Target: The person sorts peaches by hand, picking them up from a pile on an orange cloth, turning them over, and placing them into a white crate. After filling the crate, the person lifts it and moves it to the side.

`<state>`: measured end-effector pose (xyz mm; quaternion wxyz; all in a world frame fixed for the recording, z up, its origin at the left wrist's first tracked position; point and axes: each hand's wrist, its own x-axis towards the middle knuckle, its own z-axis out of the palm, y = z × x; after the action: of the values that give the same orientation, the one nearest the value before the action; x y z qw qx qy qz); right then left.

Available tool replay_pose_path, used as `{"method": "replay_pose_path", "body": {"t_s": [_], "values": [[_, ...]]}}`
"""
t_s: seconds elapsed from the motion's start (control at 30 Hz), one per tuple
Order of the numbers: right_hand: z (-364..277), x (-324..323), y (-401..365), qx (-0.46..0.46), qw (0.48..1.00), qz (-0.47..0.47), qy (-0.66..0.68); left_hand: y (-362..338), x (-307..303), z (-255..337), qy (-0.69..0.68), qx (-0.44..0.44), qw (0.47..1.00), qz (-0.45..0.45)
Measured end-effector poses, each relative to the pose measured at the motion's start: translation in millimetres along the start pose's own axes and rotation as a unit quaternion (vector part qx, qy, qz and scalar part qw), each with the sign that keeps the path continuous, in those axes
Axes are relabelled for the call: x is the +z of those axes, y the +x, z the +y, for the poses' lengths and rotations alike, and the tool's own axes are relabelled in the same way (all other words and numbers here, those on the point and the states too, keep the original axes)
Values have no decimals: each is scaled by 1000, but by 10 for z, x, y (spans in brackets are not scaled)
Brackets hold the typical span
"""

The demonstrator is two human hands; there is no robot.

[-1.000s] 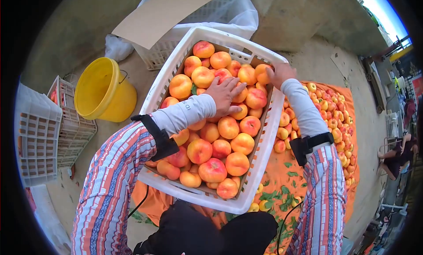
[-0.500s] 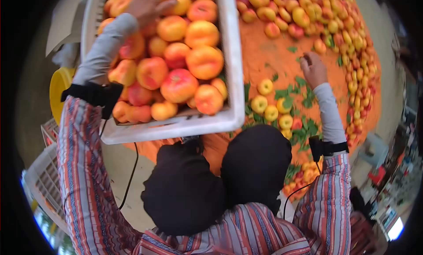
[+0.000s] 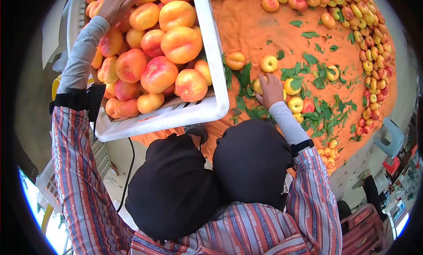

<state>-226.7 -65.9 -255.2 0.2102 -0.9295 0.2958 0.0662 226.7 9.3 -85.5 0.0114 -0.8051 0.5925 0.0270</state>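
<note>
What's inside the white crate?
Heaped peaches, the left hand on top, brown lining at the near edge. Anything beneath and the floor of the crate are covered; the far end is out of frame.

Grey floor [image 3: 346,184] spreads near a reddish slatted chair [image 3: 364,216].

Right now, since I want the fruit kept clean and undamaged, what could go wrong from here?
The left hand lies over the crated fruit; leaning on it might bruise some. The right hand, among loose fruit, could knock one rolling across the orange cloth. Leaves lying close by might get picked up too.
</note>
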Motion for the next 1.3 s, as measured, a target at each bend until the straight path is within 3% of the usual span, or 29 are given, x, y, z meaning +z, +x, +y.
{"method": "replay_pose_path", "body": {"t_s": [0.1,0.13,0.17,0.2,0.23,0.33,0.37,0.47,0.53,0.6,0.63,0.7,0.73,0.8,0.87,1.0,1.07,1.13,1.2,1.3], "values": [[171,-29,69,25,976,10,215,17,-12,-48,0,-22,1000,-16],[167,-147,84,86,888,-46,449,12,-7,-42,-1,-18,1000,-13],[186,-301,72,145,740,-97,650,15,10,-39,-2,-13,1000,-7],[202,-457,44,192,542,-138,807,9,11,-31,-4,-10,1000,-2],[167,-554,21,150,447,-126,873,43,15,-25,-4,-5,1000,7],[106,-872,128,99,353,-135,921,68,1,-68,-9,-1,999,39],[134,-908,180,87,345,-135,925,100,-11,-82,-10,4,998,56],[40,-1263,359,30,358,-145,922,171,-180,-63,-24,44,986,159],[-182,-1559,457,32,416,-111,902,106,-411,193,-130,106,954,247],[-489,-1927,566,25,473,-102,875,-110,-640,780,-367,166,888,222],[-639,-2069,633,10,503,-112,857,-288,-854,1105,-386,144,897,161],[-1064,-2346,762,-5,568,-119,814,-361,-885,1490,-359,238,886,175],[-1287,-2472,807,1,607,-108,787,-425,-884,1602,-301,215,914,165],[-1616,-2570,960,-37,600,-178,779,-390,-791,1645,-309,152,922,179],[-1675,-2500,1037,-49,637,-194,744,-401,-769,1419,-327,130,918,182],[-1714,-2454,999,-65,736,-130,661,-299,-576,771,-295,50,935,193],[-1584,-2470,966,-87,785,-83,607,-29,-521,359,-296,-56,942,148],[-1456,-2468,922,-53,800,-32,597,346,-368,-40,-263,-68,937,220],[-1228,-2393,882,-21,821,13,570,709,-327,-298,-237,-108,943,209],[-876,-2248,738,37,845,45,532,1084,-155,-527,-66,-155,969,179]]}}
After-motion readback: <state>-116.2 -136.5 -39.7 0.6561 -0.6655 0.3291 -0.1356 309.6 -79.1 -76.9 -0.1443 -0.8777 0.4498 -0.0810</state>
